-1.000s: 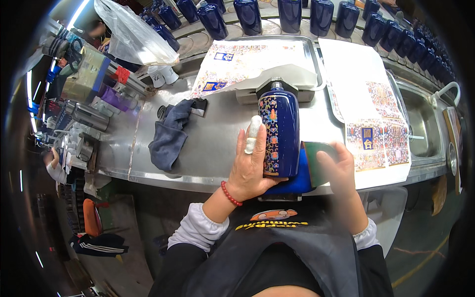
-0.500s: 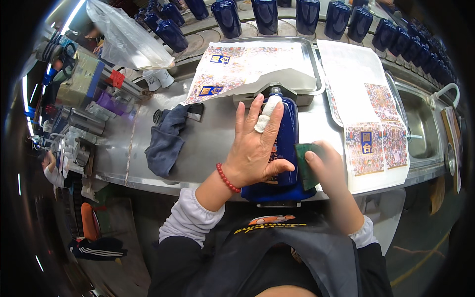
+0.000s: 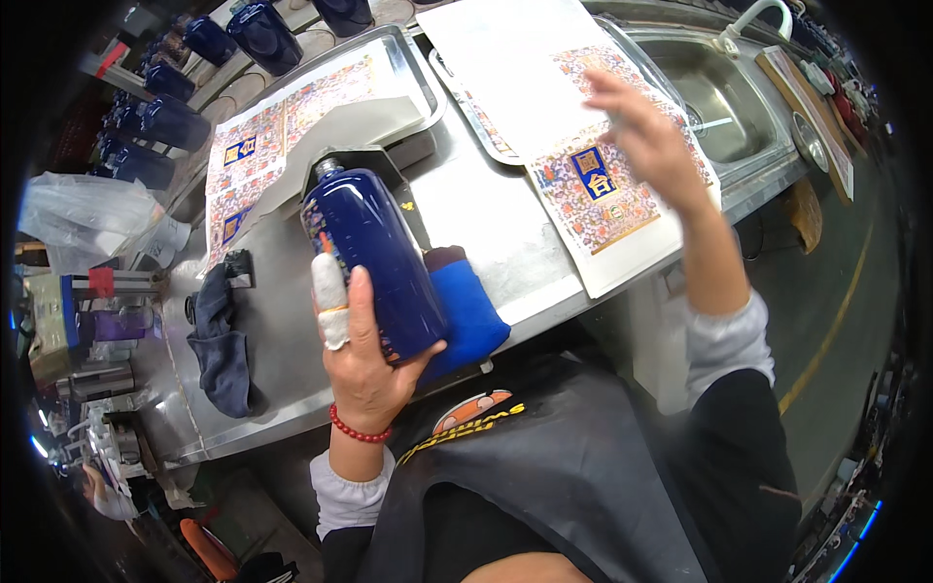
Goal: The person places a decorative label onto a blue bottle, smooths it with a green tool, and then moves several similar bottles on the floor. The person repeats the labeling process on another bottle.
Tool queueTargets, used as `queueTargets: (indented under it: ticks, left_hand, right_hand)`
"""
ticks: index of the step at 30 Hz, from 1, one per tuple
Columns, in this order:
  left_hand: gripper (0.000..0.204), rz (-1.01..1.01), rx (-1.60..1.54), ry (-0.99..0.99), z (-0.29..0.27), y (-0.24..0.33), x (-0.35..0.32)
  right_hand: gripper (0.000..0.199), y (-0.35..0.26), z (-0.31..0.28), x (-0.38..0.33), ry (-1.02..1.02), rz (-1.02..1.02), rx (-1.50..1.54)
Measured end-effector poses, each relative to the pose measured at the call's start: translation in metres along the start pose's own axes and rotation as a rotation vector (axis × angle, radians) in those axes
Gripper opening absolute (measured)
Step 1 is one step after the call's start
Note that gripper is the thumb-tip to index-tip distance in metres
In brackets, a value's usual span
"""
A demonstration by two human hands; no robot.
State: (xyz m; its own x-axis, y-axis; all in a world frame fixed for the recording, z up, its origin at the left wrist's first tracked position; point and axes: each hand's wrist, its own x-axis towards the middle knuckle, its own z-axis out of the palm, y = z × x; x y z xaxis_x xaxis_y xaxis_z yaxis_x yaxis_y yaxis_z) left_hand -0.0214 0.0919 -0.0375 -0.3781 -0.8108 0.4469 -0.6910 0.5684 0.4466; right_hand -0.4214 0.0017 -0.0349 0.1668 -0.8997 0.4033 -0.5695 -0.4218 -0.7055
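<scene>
A glossy dark blue bottle [image 3: 384, 257] lies tilted in a dark rest, neck away from me. Colourful patterned film shows along its left side. My left hand [image 3: 367, 374] is closed round the bottle's lower left side, thumb by its base; one finger wears a white wrap. Beneath and to the right of the bottle is a folded blue cloth [image 3: 471, 309]. My right hand [image 3: 649, 146] is raised over a printed sheet of floral decals [image 3: 554, 222], fingers stretched out and a little blurred. Nothing shows in it, and whether it touches the sheet is unclear.
A metal tray [image 3: 431, 83] with another decal sheet [image 3: 272, 136] stands at the back. Blue bottles [image 3: 264, 37] line the far left. A dark grey cloth [image 3: 220, 345] and a clear plastic bag [image 3: 83, 209] are left; a sink [image 3: 724, 107] is back right.
My view has swung to the right. My right hand has left the bottle's side and moved over the decal sheet; the green scraper it held is out of sight. My left hand has shifted down the bottle.
</scene>
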Motion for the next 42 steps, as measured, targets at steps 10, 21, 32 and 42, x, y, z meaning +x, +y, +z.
queueTargets:
  ticks: [10,21,32,42]
  left_hand:
    - [0.119,-0.133,-0.143,0.002,0.010,-0.020,-0.028]
    - [0.125,-0.190,-0.280,-0.039,0.009,-0.021,-0.041]
    - [0.133,-0.266,-0.336,0.041,0.017,-0.026,-0.045]
    - [0.127,-0.253,-0.347,0.070,0.020,-0.022,-0.042]
  right_hand:
    - [0.043,0.162,-0.042,0.093,-0.328,0.345,-1.055]
    - [0.044,0.319,-0.167,0.100,0.063,0.604,-0.840]
    - [0.024,0.423,-0.225,-0.071,0.442,1.603,-0.279]
    - [0.032,0.229,-0.170,0.092,-0.273,0.629,0.285]
